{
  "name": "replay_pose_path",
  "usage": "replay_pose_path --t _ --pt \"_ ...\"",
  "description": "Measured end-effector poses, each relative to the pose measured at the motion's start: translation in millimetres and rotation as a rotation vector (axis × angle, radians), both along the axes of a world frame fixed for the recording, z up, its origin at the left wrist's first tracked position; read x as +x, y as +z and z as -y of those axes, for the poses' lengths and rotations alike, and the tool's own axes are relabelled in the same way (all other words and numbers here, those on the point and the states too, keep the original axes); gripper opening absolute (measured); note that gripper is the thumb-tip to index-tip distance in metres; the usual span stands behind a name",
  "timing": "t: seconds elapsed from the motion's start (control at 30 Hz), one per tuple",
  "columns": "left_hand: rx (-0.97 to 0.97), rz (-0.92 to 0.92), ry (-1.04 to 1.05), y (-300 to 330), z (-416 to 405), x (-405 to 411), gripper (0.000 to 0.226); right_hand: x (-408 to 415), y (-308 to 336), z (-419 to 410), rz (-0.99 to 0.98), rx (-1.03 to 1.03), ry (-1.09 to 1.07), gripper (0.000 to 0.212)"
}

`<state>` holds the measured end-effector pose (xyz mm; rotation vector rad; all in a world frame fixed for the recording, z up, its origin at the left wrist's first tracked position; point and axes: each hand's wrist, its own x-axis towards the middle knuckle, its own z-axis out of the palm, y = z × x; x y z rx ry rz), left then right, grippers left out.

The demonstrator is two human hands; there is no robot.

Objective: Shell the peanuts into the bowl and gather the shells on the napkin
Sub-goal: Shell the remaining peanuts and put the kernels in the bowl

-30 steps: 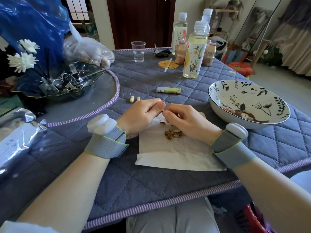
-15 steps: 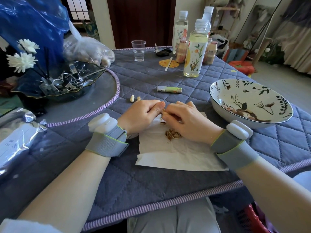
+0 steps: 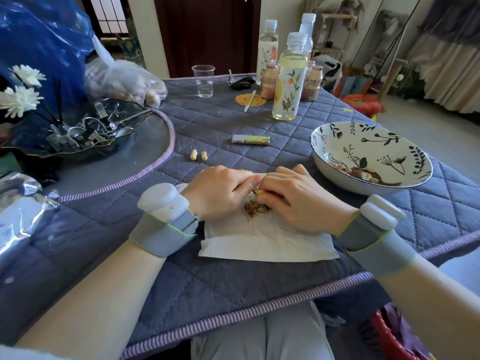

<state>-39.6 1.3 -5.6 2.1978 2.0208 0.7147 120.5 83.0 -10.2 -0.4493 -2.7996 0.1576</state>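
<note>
My left hand (image 3: 219, 192) and my right hand (image 3: 296, 198) meet fingertip to fingertip over the white napkin (image 3: 267, 241), both pinching one pale peanut (image 3: 258, 191) that is mostly hidden by the fingers. A small heap of brown shell pieces (image 3: 255, 210) lies on the napkin just below the fingertips. The white bowl (image 3: 371, 141) with dark leaf drawings stands to the right, with a few shelled kernels (image 3: 342, 168) at its bottom. Two whole peanuts (image 3: 198, 155) lie on the quilted cloth beyond my left hand.
A green lighter (image 3: 250, 139) lies past the hands. Bottles (image 3: 288, 79), a clear plastic cup (image 3: 204, 80) and a nail file stand at the far side. At left are a dark glass dish (image 3: 78, 131) of clips, white flowers and a clear bag of peanuts (image 3: 124, 81).
The hands have stayed together over the napkin. The right hand's fingers have curled tighter around the peanut and shifted slightly toward the left hand.
</note>
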Motion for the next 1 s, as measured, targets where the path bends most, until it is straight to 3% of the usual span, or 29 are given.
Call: replay_pose_path --t 0.27,0.4,0.53,0.73,1.0 --pt "0.040 0.022 -0.020 1 2 5 0.052 5 1 2 -0.019 0.039 -0.028 0.045" --pt "-0.027 0.042 0.012 4 3 8 0.036 6 1 1 -0.086 0.075 -0.053 0.042" --pt "-0.043 0.071 0.051 3 2 8 0.044 4 0 1 -0.164 0.169 -0.103 0.036" --pt "-0.077 0.082 0.053 6 4 7 0.042 2 2 5 -0.126 0.277 -0.146 0.033" --pt "-0.091 0.039 0.089 11 7 5 0.044 9 1 0 -0.095 0.246 -0.183 0.033"
